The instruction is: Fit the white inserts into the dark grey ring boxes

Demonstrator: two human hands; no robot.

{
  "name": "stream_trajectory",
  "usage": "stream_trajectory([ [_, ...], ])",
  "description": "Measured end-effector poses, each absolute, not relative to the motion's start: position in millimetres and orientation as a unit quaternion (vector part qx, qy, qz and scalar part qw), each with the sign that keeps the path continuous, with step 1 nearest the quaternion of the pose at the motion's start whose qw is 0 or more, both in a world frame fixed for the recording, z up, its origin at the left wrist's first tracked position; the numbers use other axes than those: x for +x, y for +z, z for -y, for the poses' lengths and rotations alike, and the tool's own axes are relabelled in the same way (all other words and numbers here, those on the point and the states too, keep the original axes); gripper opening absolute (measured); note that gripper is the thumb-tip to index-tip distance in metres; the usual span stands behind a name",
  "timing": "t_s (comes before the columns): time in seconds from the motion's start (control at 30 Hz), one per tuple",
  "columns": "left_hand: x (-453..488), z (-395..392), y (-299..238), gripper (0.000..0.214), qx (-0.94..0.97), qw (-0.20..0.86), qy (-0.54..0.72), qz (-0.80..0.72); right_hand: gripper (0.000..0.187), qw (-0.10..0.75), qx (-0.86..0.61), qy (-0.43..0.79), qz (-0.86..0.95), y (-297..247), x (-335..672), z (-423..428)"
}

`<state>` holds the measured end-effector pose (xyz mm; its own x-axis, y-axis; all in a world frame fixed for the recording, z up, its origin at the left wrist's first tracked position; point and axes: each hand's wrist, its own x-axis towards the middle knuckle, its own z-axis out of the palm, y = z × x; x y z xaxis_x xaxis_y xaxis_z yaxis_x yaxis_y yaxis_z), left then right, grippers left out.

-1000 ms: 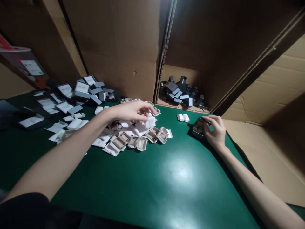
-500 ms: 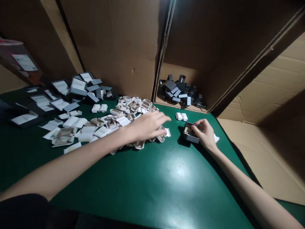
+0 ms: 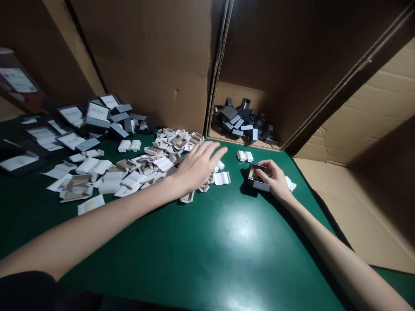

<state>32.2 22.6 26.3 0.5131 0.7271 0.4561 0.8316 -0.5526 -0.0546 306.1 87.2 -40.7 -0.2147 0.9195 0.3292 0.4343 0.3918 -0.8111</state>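
Black box (image 3: pixel 259 185), green tabletop (image 3: pixel 175 255), cardboard walls (image 3: pixel 162 56)

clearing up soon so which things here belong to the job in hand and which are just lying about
Seemingly in use:
open black rectangular box, held by the right hand
heaped white-and-grey folded card pieces, under the left hand; contact unclear

Apparently just lying about:
dark rectangular boxes inside the brown cardboard carton
dark white-lined boxes at left
white-labelled container, left edge

Left grip (image 3: pixel 197 167) spread, palm down; right grip (image 3: pixel 274 178) curled, thumb inward; forearms (image 3: pixel 113 219) extended forward.
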Motion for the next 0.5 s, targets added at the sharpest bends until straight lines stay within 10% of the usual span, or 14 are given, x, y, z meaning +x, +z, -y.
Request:
stream_trajectory([
  [0.17,40,-18,5,0.019,-0.908,0.129,-0.101,0.385,0.028,0.415,-0.468,0.283,0.727,-41,307,-88],
  [0.5,29,-26,6,0.024,-0.922,0.075,-0.072,0.373,0.025,0.496,-0.416,0.398,0.65,-38,296,-75],
])
